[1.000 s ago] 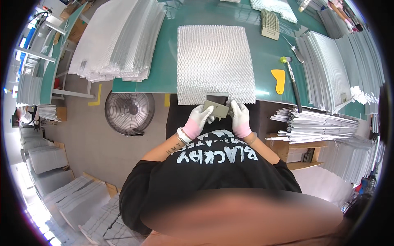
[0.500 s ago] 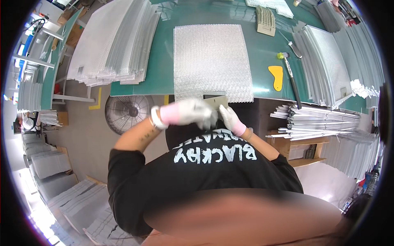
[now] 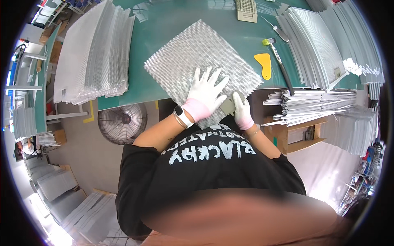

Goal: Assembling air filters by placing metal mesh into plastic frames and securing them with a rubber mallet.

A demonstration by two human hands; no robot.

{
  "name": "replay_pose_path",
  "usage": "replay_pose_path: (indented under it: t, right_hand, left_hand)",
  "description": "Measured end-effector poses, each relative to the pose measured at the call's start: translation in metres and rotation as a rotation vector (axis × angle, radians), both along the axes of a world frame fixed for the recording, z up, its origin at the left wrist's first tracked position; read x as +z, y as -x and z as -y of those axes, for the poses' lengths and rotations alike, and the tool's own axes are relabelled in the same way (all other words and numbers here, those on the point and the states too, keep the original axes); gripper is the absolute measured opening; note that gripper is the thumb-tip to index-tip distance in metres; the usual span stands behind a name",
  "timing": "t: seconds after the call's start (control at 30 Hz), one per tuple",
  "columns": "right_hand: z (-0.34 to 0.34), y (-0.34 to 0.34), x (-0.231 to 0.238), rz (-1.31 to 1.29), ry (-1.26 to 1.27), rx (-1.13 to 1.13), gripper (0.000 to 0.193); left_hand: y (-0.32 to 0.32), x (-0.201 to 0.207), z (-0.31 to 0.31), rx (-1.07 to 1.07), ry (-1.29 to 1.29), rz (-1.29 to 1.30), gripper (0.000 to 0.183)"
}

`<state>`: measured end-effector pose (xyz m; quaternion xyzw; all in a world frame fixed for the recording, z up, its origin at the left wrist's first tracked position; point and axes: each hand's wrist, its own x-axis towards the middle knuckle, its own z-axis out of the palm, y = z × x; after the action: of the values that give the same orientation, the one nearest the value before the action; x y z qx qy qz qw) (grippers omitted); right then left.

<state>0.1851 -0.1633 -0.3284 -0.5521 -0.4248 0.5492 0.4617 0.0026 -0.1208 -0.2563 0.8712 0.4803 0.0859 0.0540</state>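
A silvery mesh panel lies turned like a diamond on the green table, its near corner reaching past the table edge toward my shirt. My left hand, in a white glove with a pink cuff, rests flat on the panel with fingers spread. My right hand, gloved the same way, grips a small flat beige-green plate at the panel's near right edge. The glove covers part of that plate. Whether the plate is fitted onto the mesh edge cannot be made out.
Stacked mesh panels stand at the left and right. On the table lie a yellow scraper, a hammer, a screwdriver and a ridged beige block. Metal strips sit lower right; a floor fan stands left.
The mesh panel has turned from square-on to diagonal and come nearer me. My left hand has opened out flat on it. My right hand keeps the plate, now at the panel's edge.
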Motion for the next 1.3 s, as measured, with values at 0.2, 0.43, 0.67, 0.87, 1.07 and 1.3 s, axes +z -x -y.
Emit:
replay_pose_path:
  t: [0.2,0.43,0.67,0.87,1.07,1.3]
  right_hand:
    - [0.009,0.011,0.020,0.019,-0.052,-0.056,0.021]
    - [0.010,0.007,-0.009,-0.121,-0.029,-0.118,0.031]
    - [0.011,0.009,-0.018,-0.193,-0.010,-0.151,0.033]
    - [0.010,0.004,-0.022,-0.131,0.005,-0.076,0.035]
    - [0.012,0.009,-0.016,-0.140,-0.033,-0.116,0.028]
    - [0.007,0.017,0.008,-0.088,0.020,-0.202,0.017]
  left_hand:
    - [-0.002,0.002,0.004,-0.025,0.038,0.048,0.059]
    - [-0.003,0.003,0.005,0.013,0.049,0.063,0.061]
    - [-0.005,0.004,0.003,0.027,0.044,0.084,0.058]
    - [-0.014,0.012,-0.014,0.083,0.090,0.084,0.050]
    - [-0.014,0.001,-0.012,0.046,0.000,0.139,0.050]
    - [-0.009,-0.006,-0.012,-0.037,0.015,0.141,0.054]
